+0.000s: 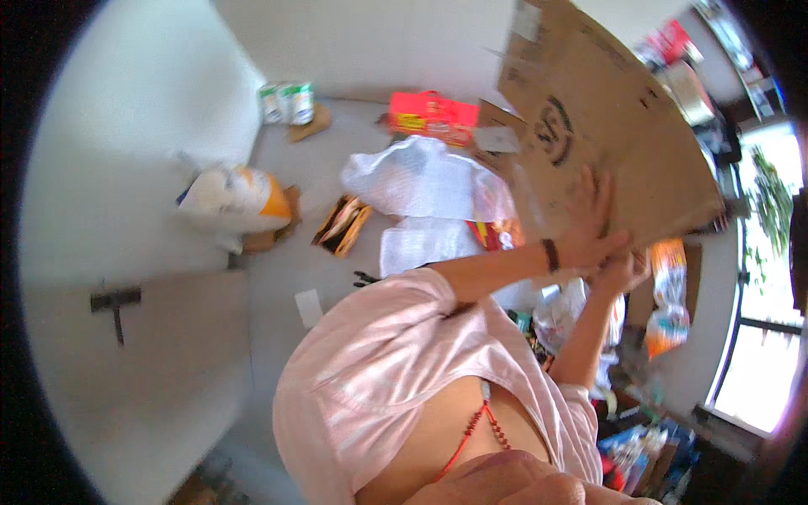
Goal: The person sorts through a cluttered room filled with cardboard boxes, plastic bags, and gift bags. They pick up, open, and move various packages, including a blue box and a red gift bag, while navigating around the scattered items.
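A large brown cardboard box [631, 139], bearing printed marks and tape, tilts up in front of me at the upper right. My left hand [587, 208], with a dark band at the wrist, lies against its face, fingers spread. Close below it, my right hand [622, 273] is curled at the box's lower edge; its fingertips are partly hidden. To the left of the box, translucent white plastic wrapping [423, 180] is spread out. A red printed box [432, 117] stands behind that wrapping. The picture is somewhat blurred.
Against the left wall stand a white-and-orange bag [237, 199] and green-and-white cartons [287, 104]. An orange-and-black package [341, 225] lies nearer. White plastic bags [562, 312], an orange-and-clear bag [669, 297] and mixed clutter [644, 448] are at right, by a bright window [757, 360].
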The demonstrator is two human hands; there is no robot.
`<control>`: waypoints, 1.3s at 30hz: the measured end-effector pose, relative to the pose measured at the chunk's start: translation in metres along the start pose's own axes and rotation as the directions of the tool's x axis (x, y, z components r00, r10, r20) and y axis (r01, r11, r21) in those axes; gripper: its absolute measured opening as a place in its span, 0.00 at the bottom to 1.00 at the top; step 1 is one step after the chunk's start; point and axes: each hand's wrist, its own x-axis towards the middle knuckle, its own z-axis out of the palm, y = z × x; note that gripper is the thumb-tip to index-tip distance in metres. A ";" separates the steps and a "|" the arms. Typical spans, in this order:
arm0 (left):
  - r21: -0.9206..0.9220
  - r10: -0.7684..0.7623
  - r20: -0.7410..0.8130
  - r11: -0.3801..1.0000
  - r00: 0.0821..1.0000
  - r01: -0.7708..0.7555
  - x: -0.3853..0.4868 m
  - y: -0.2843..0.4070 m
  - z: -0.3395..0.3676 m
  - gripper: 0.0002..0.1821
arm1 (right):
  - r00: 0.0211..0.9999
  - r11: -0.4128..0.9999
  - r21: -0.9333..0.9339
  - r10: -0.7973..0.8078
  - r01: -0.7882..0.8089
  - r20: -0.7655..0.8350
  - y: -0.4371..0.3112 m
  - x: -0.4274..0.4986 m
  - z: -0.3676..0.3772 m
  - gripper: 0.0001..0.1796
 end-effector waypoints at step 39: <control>-0.019 -0.819 0.344 0.482 0.459 0.876 -0.091 -0.263 -0.029 0.30 | 0.632 0.663 0.054 0.732 -0.746 -0.255 0.237 -0.075 -0.162 0.28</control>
